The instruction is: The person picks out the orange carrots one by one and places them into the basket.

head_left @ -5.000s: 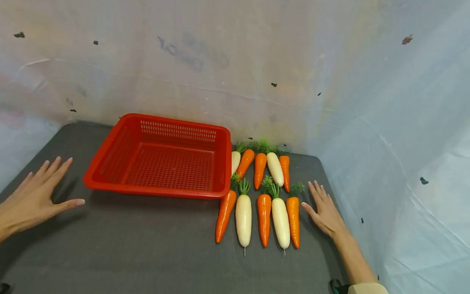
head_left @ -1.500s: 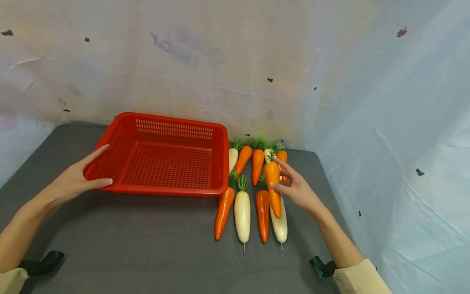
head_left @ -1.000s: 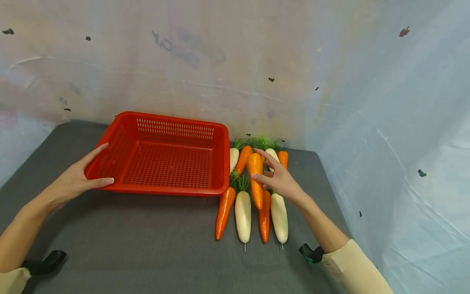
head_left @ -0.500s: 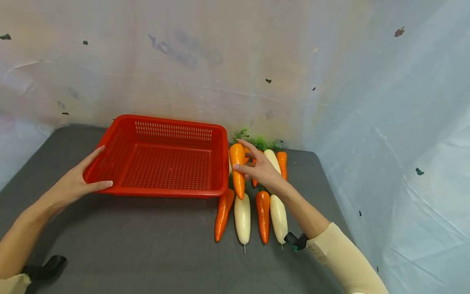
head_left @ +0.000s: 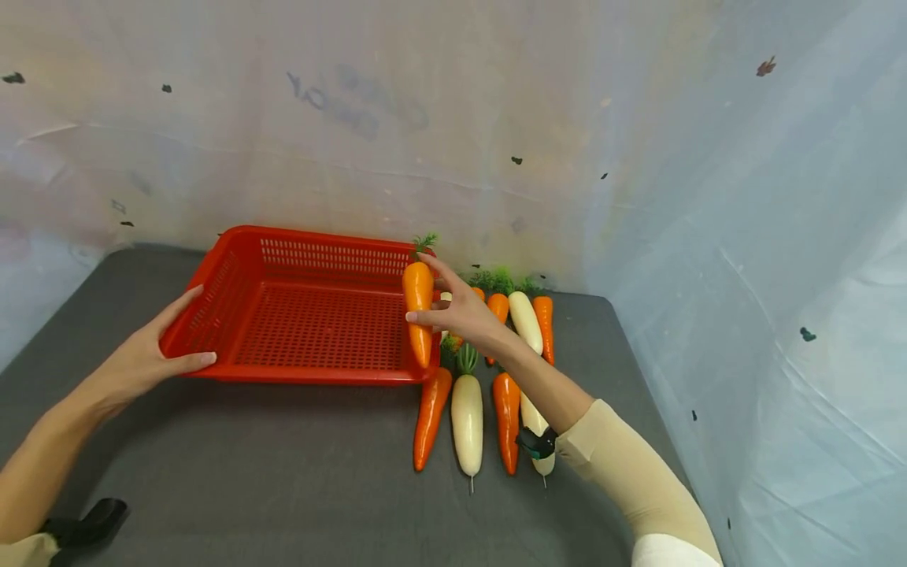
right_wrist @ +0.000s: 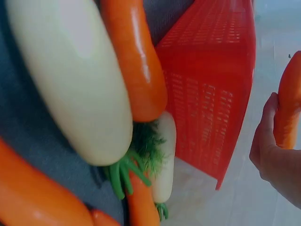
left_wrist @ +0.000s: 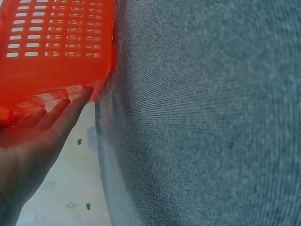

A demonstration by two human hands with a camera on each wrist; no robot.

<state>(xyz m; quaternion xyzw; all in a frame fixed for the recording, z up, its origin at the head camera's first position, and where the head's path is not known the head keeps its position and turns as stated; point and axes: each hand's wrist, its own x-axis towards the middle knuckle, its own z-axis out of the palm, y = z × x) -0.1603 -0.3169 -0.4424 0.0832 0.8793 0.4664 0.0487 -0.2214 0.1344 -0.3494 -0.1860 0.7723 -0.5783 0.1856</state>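
My right hand (head_left: 460,311) pinches an orange carrot (head_left: 418,303) with a green leafy top, thumb in front and fingers behind. The carrot hangs tip down and overlaps the right end of the red plastic basket (head_left: 319,376). In the right wrist view, the held carrot (right_wrist: 289,103) appears at the far right, beyond the basket wall (right_wrist: 202,117). My left hand (head_left: 138,358) holds the basket's left end by its front corner, thumb over the rim. Its fingers (left_wrist: 61,115) lie along the outer wall below the rim in the left wrist view.
Two rows of carrots and white radishes lie right of the basket, including a front carrot (head_left: 432,417) and radish (head_left: 468,425). My right forearm passes over some of them. Plastic sheeting (head_left: 460,118) rises behind and right of the grey tabletop (head_left: 283,472).
My right hand has lifted the carrot from the front row's right end and carried it left to the basket. My left hand has moved from the tabletop to the basket's left end.
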